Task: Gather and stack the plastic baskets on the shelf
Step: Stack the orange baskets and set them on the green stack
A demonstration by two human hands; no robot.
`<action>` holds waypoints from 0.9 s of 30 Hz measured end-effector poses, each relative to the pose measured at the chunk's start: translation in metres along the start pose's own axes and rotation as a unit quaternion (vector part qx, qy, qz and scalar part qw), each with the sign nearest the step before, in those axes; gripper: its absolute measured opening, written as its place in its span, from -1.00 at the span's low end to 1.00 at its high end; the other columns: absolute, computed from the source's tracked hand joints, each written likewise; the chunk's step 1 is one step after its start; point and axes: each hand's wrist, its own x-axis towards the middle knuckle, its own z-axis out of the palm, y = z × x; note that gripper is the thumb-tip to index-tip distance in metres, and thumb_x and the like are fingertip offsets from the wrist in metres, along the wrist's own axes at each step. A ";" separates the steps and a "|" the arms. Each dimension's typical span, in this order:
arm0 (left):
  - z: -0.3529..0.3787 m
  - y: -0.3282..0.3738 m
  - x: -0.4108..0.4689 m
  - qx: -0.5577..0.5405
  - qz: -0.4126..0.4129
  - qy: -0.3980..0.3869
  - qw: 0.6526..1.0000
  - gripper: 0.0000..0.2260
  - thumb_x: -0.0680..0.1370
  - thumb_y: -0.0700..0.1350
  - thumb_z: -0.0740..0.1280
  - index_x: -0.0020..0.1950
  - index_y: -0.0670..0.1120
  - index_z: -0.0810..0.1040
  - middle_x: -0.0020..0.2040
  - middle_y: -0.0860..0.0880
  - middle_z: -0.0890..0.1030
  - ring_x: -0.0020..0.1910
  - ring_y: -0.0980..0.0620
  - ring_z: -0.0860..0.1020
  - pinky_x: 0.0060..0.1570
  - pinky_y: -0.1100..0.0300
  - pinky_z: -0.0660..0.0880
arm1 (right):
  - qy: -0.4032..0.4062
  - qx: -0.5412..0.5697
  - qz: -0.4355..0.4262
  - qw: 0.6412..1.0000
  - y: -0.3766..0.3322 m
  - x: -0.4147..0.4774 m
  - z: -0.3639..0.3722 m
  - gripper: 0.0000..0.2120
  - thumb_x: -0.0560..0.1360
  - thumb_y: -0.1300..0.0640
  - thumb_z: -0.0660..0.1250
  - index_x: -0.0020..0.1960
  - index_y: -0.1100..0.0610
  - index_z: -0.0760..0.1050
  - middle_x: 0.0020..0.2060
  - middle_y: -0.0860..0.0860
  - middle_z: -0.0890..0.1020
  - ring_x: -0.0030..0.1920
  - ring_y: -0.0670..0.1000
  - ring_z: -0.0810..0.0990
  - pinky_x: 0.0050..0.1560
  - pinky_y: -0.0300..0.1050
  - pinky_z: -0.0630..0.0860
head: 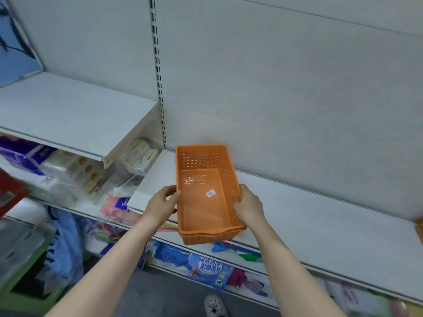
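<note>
Orange perforated plastic baskets, nested one inside another, rest on the white shelf with their near end jutting over its front edge. A small white sticker lies on the inner floor. My left hand grips the left rim, thumb inside. My right hand grips the right rim. Another orange basket shows only as a sliver at the far right edge of the shelf.
A higher white shelf stands to the left, with wrapped tissue packs under it. Packaged goods fill the lower shelf. A slotted upright splits the back panel. A foot in a white shoe is on the floor.
</note>
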 end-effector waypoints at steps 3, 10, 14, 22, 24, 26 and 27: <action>0.012 0.007 0.005 0.073 0.061 0.018 0.995 -0.38 0.57 0.07 0.30 0.55 -0.09 0.17 0.52 -0.10 0.29 0.38 -0.12 0.43 0.32 -0.05 0.41 | 0.028 -0.033 -0.026 0.999 0.028 -0.014 -0.025 -0.65 0.56 0.11 0.12 0.32 -0.02 0.41 0.17 0.06 0.64 0.14 0.20 0.58 0.02 -0.05 0.44; 0.079 0.069 0.011 0.333 0.263 0.005 0.905 -0.65 0.56 0.07 0.27 0.31 -0.01 0.47 0.19 -0.10 0.63 0.20 -0.19 0.55 0.11 0.00 0.43 | 0.055 -0.036 -0.050 0.997 0.119 -0.070 -0.118 -0.59 0.58 0.16 0.21 0.34 -0.21 0.43 0.22 -0.18 0.62 0.24 -0.01 0.56 0.28 -0.04 0.43; 0.152 0.097 -0.008 0.380 0.336 0.007 0.861 -0.84 0.59 -0.02 0.23 0.03 -0.09 0.51 -0.07 -0.20 0.68 -0.04 -0.29 0.60 -0.13 -0.02 0.43 | 0.154 -0.007 0.011 0.988 0.179 -0.109 -0.164 -0.79 0.53 -0.01 0.34 0.16 -0.13 0.57 0.04 -0.16 0.69 0.09 -0.03 0.63 0.15 -0.07 0.51; 0.321 0.152 -0.073 0.321 0.402 -0.049 0.856 -0.86 0.58 -0.03 0.23 -0.03 -0.05 0.54 -0.15 -0.16 0.66 -0.09 -0.26 0.60 -0.22 0.02 0.43 | 0.303 0.054 0.112 0.945 0.325 -0.219 -0.248 -0.84 0.56 -0.03 0.27 0.07 -0.11 0.60 -0.07 -0.18 0.67 0.04 -0.02 0.62 0.03 -0.10 0.49; 0.369 0.172 -0.095 0.291 0.413 -0.088 0.859 -0.84 0.57 0.00 0.27 0.03 -0.02 0.59 -0.10 -0.12 0.68 -0.03 -0.23 0.60 -0.14 0.04 0.42 | 0.305 0.020 0.120 0.945 0.364 -0.244 -0.275 -0.86 0.57 -0.04 0.24 0.03 -0.14 0.58 -0.11 -0.21 0.68 -0.02 -0.05 0.62 0.03 -0.04 0.52; 0.417 0.196 -0.116 0.225 0.411 -0.117 0.876 -0.78 0.53 0.05 0.30 0.10 0.02 0.63 0.00 -0.06 0.70 0.04 -0.15 0.61 -0.01 0.03 0.46 | 0.327 0.009 0.133 0.935 0.399 -0.262 -0.306 -0.84 0.59 -0.02 0.23 0.04 -0.11 0.59 -0.14 -0.18 0.67 -0.05 -0.05 0.62 -0.01 -0.04 0.52; 0.440 0.209 -0.125 0.180 0.408 -0.130 0.886 -0.74 0.52 0.08 0.29 0.13 0.03 0.63 0.04 -0.03 0.69 0.08 -0.09 0.61 0.05 0.04 0.48 | 0.346 0.007 0.141 0.927 0.414 -0.269 -0.324 -0.83 0.60 0.00 0.23 0.05 -0.08 0.60 -0.13 -0.15 0.67 -0.05 -0.03 0.62 -0.01 -0.03 0.52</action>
